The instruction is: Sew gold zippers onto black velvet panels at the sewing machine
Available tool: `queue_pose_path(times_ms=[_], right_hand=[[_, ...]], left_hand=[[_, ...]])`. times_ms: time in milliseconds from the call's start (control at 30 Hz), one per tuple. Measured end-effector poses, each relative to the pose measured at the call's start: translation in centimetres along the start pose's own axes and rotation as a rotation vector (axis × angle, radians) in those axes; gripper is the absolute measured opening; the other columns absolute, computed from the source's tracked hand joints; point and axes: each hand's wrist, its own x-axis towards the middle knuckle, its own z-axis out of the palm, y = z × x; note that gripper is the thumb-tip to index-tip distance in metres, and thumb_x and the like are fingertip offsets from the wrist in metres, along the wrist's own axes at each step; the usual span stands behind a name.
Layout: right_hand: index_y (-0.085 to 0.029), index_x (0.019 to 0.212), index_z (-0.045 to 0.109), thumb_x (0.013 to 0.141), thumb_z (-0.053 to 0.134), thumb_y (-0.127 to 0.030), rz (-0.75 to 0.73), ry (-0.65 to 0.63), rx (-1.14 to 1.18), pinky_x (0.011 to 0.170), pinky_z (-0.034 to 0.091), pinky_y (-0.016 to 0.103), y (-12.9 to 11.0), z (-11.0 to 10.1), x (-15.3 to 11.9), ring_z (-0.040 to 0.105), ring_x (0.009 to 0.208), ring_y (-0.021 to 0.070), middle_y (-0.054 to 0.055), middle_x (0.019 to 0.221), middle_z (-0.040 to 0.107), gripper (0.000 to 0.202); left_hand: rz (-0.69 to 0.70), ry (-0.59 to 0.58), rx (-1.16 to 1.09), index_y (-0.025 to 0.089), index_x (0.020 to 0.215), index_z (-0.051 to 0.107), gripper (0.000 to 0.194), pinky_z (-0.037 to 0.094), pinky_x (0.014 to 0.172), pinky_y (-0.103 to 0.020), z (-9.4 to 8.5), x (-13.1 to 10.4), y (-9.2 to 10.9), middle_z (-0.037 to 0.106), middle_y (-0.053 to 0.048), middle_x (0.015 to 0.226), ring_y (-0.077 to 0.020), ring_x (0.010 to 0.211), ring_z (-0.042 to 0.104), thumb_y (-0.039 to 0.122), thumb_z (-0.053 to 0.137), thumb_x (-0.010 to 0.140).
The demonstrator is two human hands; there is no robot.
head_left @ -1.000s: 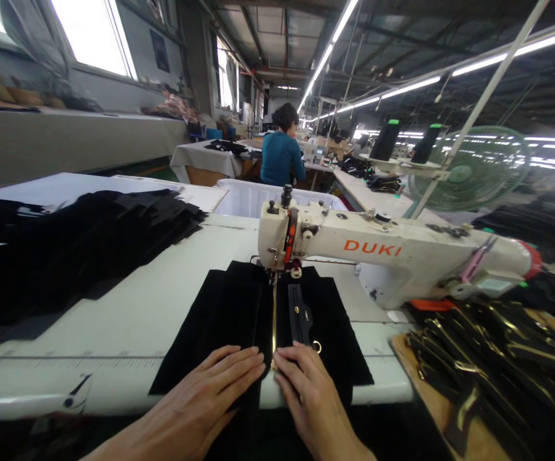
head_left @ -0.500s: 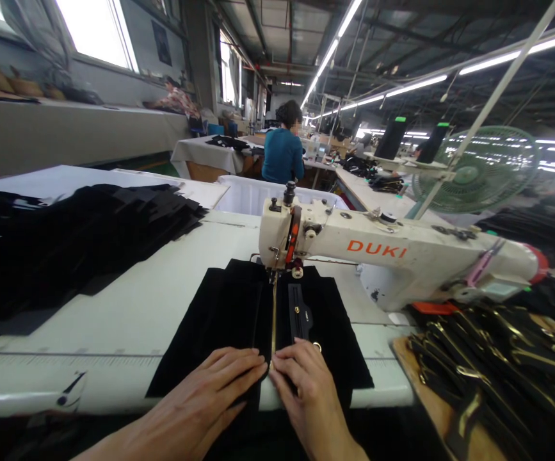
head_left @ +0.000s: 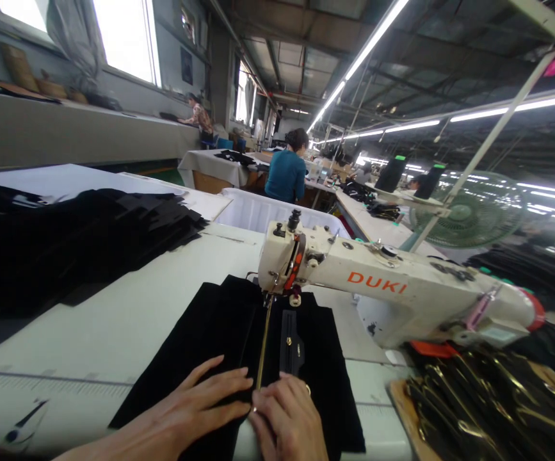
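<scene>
A black fabric piece (head_left: 210, 339) lies flat on the white sewing table (head_left: 128, 314) under the needle of a cream DUKI sewing machine (head_left: 378, 288). A gold zipper (head_left: 262, 346) runs down its middle, with a black tab (head_left: 290, 342) just right of it. My left hand (head_left: 195, 406) presses flat on the fabric left of the zipper, fingers spread. My right hand (head_left: 284, 419) rests on the fabric right of the zipper, fingers curled at the zipper's near end.
A large stack of black fabric pieces (head_left: 66, 237) covers the table's left side. A pile of black and gold zippers (head_left: 488, 403) sits at the right. A white bin (head_left: 267, 208) stands behind the machine, a green fan (head_left: 469, 211) to the right. A person in teal (head_left: 287, 169) works farther back.
The view tilted up and shifted. Both hands slid toward the near table edge; my right hand's fingers curled in at the zipper's end.
</scene>
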Motion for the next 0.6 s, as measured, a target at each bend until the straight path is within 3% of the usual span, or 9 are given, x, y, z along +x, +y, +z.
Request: queue_pose_path(times_ms=[133,267,400,533,600], right_hand=[[-0.021,0.076,0.063,0.099,0.044,-0.026,-0.106,0.188,-0.062,0.07,0.057,0.03,0.5,1.8,0.3,0.06,0.053,0.0149,-0.001,0.06,0.062,0.03],[-0.022,0.068,0.06,0.098,0.046,-0.027,-0.07,0.288,-0.037,0.072,0.058,0.028,1.8,3.4,0.1,0.056,0.047,0.013,-0.003,0.054,0.058,0.033],[-0.023,0.066,0.059,0.099,0.044,-0.031,-0.047,0.253,-0.009,0.075,0.058,0.027,3.0,4.2,0.2,0.056,0.048,0.0124,-0.004,0.054,0.057,0.037],[-0.023,0.07,0.061,0.1,0.043,-0.029,-0.067,0.197,0.007,0.08,0.057,0.023,3.7,4.1,1.1,0.059,0.051,0.0112,-0.003,0.058,0.06,0.035],[-0.022,0.072,0.062,0.101,0.042,-0.03,-0.048,0.187,0.016,0.08,0.057,0.023,3.9,4.0,1.5,0.06,0.053,0.0114,-0.002,0.06,0.062,0.036]], left_hand=[[0.147,-0.096,-0.09,0.036,0.148,0.038,0.06,0.025,0.116,-0.049,-0.8,1.3,-1.8,0.047,-0.002,0.15,-0.0267,0.136,0.046,0.038,0.063,0.093],[0.21,-0.051,-0.064,0.035,0.144,0.046,0.047,0.028,0.116,-0.039,-1.6,3.3,-2.5,0.058,0.0,0.14,-0.0213,0.13,0.053,0.026,0.055,0.099],[0.223,-0.009,-0.04,0.035,0.141,0.049,0.044,0.026,0.117,-0.034,-1.5,4.1,-2.8,0.061,0.002,0.137,-0.0178,0.127,0.056,0.025,0.056,0.099],[0.136,0.09,-0.062,0.035,0.139,0.051,0.045,0.025,0.119,-0.04,-0.9,4.2,-3.3,0.06,0.003,0.138,-0.0204,0.128,0.055,0.024,0.056,0.096],[0.144,0.081,-0.081,0.035,0.141,0.049,0.048,0.025,0.118,-0.042,-1.2,4.5,-3.7,0.059,0.002,0.139,-0.0218,0.128,0.054,0.026,0.057,0.094]])
